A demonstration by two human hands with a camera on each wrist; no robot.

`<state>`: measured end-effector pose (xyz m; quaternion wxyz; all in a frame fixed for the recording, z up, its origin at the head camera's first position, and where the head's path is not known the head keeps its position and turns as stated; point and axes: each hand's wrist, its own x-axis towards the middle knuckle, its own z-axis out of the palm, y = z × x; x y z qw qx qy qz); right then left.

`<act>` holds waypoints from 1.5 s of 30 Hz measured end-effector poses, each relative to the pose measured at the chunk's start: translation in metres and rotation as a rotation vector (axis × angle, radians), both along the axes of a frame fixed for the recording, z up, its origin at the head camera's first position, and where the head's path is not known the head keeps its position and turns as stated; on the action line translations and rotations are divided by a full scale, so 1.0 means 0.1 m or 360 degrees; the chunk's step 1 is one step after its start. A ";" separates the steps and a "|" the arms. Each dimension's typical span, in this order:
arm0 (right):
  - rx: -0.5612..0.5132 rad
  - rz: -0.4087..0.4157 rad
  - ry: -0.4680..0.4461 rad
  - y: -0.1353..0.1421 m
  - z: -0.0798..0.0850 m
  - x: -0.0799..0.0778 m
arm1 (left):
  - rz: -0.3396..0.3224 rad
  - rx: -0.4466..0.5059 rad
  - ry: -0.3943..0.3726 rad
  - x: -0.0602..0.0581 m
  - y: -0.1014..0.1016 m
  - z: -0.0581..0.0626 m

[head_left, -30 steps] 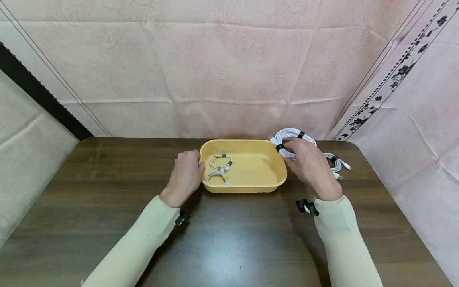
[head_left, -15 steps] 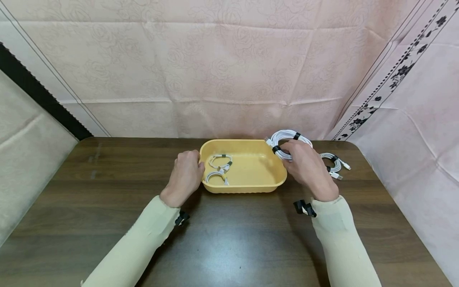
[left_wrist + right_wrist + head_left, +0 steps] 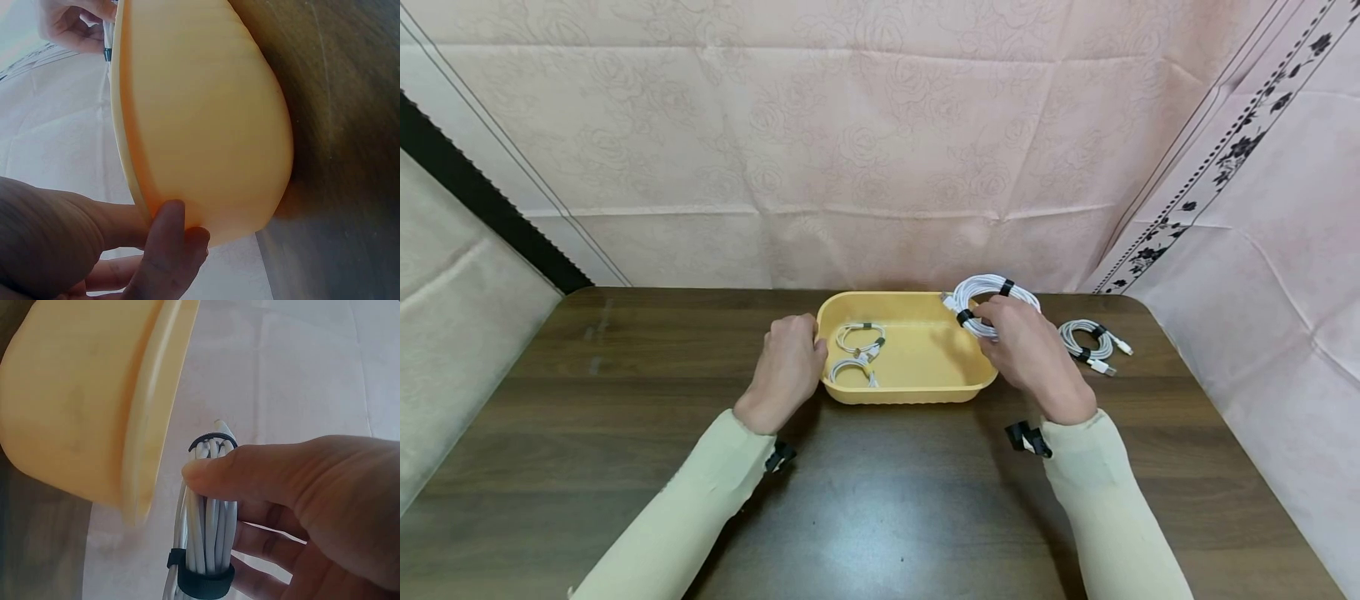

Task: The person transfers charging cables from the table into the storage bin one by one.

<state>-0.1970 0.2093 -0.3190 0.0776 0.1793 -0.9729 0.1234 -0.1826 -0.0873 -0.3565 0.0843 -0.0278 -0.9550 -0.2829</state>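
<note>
A yellow plastic basin (image 3: pixel 925 395) stands near the table's back edge. My left hand (image 3: pixel 784 367) grips its left rim; in the left wrist view the thumb and fingers pinch the basin wall (image 3: pixel 206 119). Over the basin's right end, my right hand (image 3: pixel 1030 354) holds up a coiled white cable (image 3: pixel 973 292) bound with black straps. The right wrist view has the thumb pressed across the cable strands (image 3: pixel 209 531), above the rim. Inside the basin, at its left, lie two small coiled white cables, an upper one (image 3: pixel 842 337) and a lower one (image 3: pixel 835 367).
Another coiled white cable (image 3: pixel 1102 348) with black straps lies on the brown wooden table (image 3: pixel 880 508), right of my right hand. A pale patterned cloth (image 3: pixel 850 150) hangs behind the table, with more cloth at both sides.
My right hand has moved left with the coiled cable, from beside the basin's right rim to over its right end. More of the cable on the table shows. The left hand has stayed put.
</note>
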 end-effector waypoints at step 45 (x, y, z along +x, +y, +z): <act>0.0025 0.0156 0.0125 -0.21 -0.06 0.08 | -0.0017 -0.0013 0.0021 0.00 0.00 0.00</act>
